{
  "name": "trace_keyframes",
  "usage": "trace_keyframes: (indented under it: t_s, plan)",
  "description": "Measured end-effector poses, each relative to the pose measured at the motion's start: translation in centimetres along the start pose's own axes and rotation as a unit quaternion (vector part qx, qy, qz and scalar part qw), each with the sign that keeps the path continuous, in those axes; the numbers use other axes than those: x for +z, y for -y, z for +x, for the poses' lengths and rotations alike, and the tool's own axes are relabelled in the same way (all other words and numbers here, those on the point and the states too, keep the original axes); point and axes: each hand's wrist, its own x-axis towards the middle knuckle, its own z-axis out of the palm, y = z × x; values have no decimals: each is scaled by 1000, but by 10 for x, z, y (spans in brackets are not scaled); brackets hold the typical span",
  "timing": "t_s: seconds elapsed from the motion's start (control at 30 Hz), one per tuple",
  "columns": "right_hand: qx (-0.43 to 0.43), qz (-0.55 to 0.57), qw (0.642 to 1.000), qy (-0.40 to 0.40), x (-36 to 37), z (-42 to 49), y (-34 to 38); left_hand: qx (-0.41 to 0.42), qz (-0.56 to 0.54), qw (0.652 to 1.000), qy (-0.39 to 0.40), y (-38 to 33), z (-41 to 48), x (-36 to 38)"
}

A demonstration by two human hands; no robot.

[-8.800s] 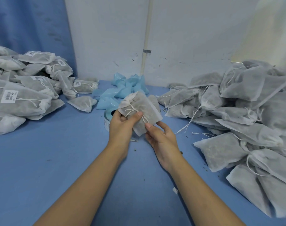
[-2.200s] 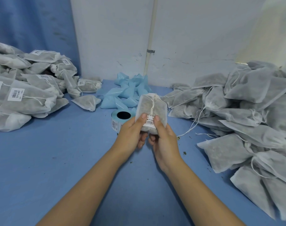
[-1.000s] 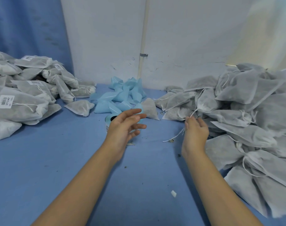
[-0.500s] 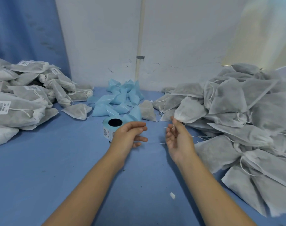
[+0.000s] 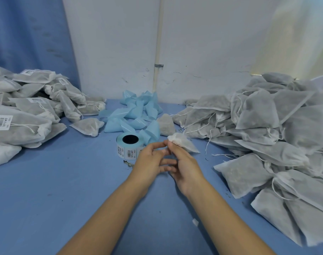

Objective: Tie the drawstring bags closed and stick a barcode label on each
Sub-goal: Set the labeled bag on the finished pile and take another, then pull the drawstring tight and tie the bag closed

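- While both bare forearms reach in from the lower edge over the blue table (image 5: pixel 46 199), the two hands meet just in front of the label roll.
- The right hand (image 5: pixel 186 162) pinches the bunched white mouth of a small grey non-woven drawstring bag (image 5: pixel 185 144), with thumb and fingers curled onto it.
- The held bag's body points away and to the right, toward the right-hand pile. No label shows on the side that faces the camera.
- The left hand (image 5: pixel 149 161) lies with its fingers spread and nearly straight, grasping nothing that shows. Its index fingertip touches the bag's bunched mouth beside the right thumb.
- A roll of white barcode labels on a pale blue core (image 5: pixel 128 146) stands on end on the table, just beyond the left hand, its hollow centre facing up.
- A big heap of grey unlabelled bags with loose white strings (image 5: pixel 267 126) fills the right side of the table, near the right hand.
- A heap of tied grey bags bearing white barcode labels (image 5: pixel 19 116) lies at the left, well apart from the hands.
- Crumpled pale blue backing-paper scraps (image 5: pixel 135 115) are piled behind the roll, against the white wall (image 5: pixel 111 43).
- One single grey bag (image 5: pixel 87 126) lies between the left heap and the scraps.
- A thin white pipe (image 5: pixel 158 52) runs up the wall, and a blue curtain (image 5: pixel 28 34) hangs at the left.
- A tiny white scrap (image 5: pixel 195 222) lies on the table by the right forearm.
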Motion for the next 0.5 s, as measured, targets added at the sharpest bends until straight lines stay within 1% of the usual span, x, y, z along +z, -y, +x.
trace_keyframes:
  t_s: [0.07, 0.13, 0.2, 0.23, 0.27, 0.3, 0.37, 0.43, 0.5]
  plan:
    - [3, -6, 1000, 6, 1, 0, 0, -10, 23, 1000, -4, 3, 2, -1]
    - [5, -7, 1000, -5, 1, 0, 1, 5, 91, 995, -28, 6, 4, -5]
    - [14, -16, 1000, -15, 0, 0, 3, 56, 226, 970, -66, 9, 7, -12]
    - [21, -20, 1000, -12, -1, 0, 4, 88, 282, 952, -82, 9, 8, -14]
    - [29, -20, 999, -4, -2, -1, 5, 112, 316, 938, -94, 9, 7, -16]
    - [35, -16, 999, 6, -3, -1, 6, 124, 329, 931, -99, 9, 7, -17]
    - [38, -7, 999, 17, -4, -1, 6, 124, 327, 932, -100, 10, 6, -17]
    - [41, 8, 999, 12, -4, 0, 5, 125, 330, 930, -98, 11, 6, -16]
    - [61, 42, 997, 2, -4, 2, 6, 141, 363, 915, -104, 11, 6, -14]
